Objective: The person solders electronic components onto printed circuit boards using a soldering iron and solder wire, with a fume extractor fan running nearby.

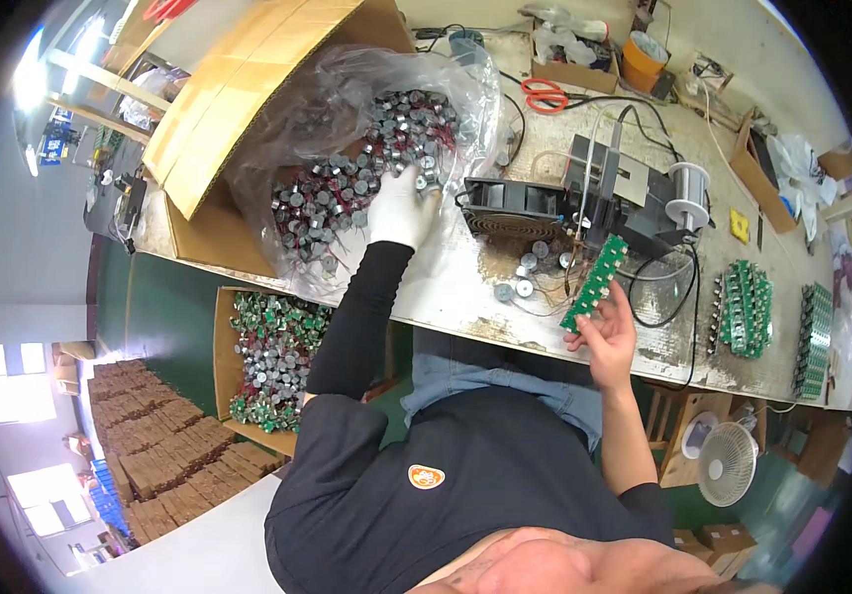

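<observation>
My left hand (401,210), in a white glove, reaches into a heap of small round silver parts with dark red wires (332,193). Its thumb and fingers look apart, with silver pieces between and beside them; some fingertips are hard to make out. The heap lies in a clear plastic bag (470,89) spread open on the bench. My bare right hand (608,335) pinches the lower end of a long green circuit board strip (596,282), holding it tilted in front of a soldering machine (624,183).
A solder wire spool (688,193) and a black fan (515,206) flank the machine. Loose silver parts (525,269) lie before it. Green board stacks (743,309) stand at right, red-handled scissors (545,96) at the back. A carton of boards and parts (223,361) sits below the bench (475,322).
</observation>
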A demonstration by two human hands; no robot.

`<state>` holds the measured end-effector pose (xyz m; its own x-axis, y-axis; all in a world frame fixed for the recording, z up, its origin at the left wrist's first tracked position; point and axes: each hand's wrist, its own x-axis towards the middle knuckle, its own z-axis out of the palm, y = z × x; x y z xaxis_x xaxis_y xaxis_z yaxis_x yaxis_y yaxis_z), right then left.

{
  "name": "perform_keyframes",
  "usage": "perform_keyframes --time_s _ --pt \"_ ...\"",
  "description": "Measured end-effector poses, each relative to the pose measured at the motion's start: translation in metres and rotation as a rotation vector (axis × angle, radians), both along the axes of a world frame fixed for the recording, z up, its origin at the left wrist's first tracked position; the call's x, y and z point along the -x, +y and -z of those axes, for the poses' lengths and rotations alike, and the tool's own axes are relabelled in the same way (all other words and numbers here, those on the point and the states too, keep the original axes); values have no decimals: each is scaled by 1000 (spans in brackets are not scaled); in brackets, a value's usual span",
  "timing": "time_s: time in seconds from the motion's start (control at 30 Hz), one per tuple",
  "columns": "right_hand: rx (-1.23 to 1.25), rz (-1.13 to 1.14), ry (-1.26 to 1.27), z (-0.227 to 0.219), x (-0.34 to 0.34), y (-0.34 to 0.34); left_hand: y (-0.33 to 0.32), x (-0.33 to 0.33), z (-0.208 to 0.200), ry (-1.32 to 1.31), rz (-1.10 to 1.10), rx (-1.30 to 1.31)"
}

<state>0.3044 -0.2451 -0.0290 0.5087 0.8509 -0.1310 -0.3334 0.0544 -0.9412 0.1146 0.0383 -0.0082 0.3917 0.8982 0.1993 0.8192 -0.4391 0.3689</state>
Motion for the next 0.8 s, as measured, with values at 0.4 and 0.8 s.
perform_keyframes --time_s 0.4,0.8 --pt "33 -10 -10 -4 -2 2 -48 46 12 -271 -120 158" --pt "19 12 -21 1 -2 0 -54 14 2 -212 206 60"
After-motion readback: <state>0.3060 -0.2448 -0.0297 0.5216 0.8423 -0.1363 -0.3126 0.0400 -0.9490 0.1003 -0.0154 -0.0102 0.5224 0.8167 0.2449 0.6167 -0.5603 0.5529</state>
